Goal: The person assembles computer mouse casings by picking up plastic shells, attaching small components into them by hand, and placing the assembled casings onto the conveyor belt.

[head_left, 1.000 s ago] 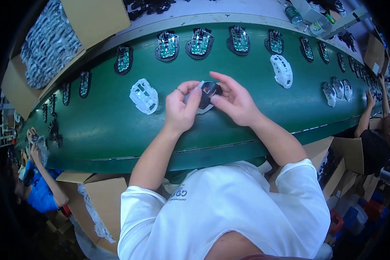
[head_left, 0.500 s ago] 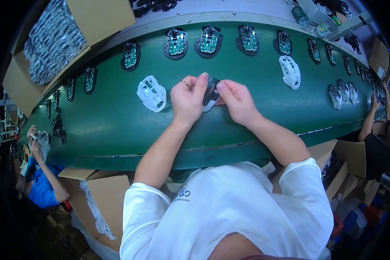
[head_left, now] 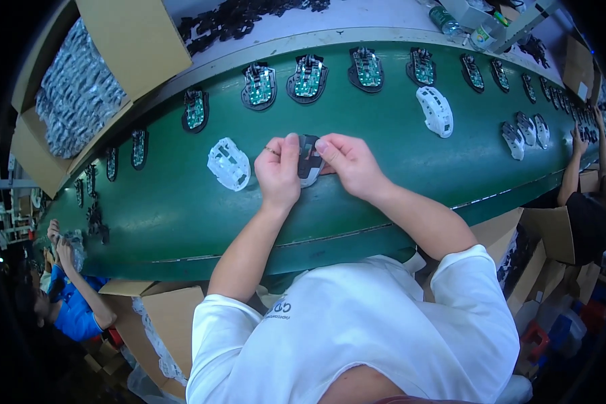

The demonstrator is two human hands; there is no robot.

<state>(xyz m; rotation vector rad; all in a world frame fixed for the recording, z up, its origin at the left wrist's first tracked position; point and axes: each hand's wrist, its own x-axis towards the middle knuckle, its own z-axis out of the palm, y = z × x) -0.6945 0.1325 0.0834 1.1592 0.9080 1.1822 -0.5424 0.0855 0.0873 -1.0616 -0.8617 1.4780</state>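
Both of my hands meet over the green work surface (head_left: 397, 165), holding a dark mouse shell (head_left: 308, 163) with a pale grey lower end. My left hand (head_left: 278, 174) pinches its left edge between thumb and fingers. On the opposite edge my right hand (head_left: 351, 165) grips, thumb on top; its fingertips are hidden behind the shell. To the left of my hands lies a white mouse shell frame (head_left: 228, 165); another white frame (head_left: 436, 114) lies to the right, touching a mouse base (head_left: 421, 67). Several black mouse bases with green circuit boards (head_left: 308, 79) line the far side.
A carton (head_left: 136, 50) of plastic-wrapped parts stands at far left. Black pieces (head_left: 239, 23) cover part of the white ledge, and bottles (head_left: 444, 20) stand at its right. Grey-white shells (head_left: 526, 129) lie near a co-worker's arm (head_left: 572, 165). Another person (head_left: 74, 289) works at left.
The whole view has shifted and tilted slightly, bringing more of the black pieces on the ledge into sight. Both hands keep hold of the dark mouse shell, which now shows more upright.
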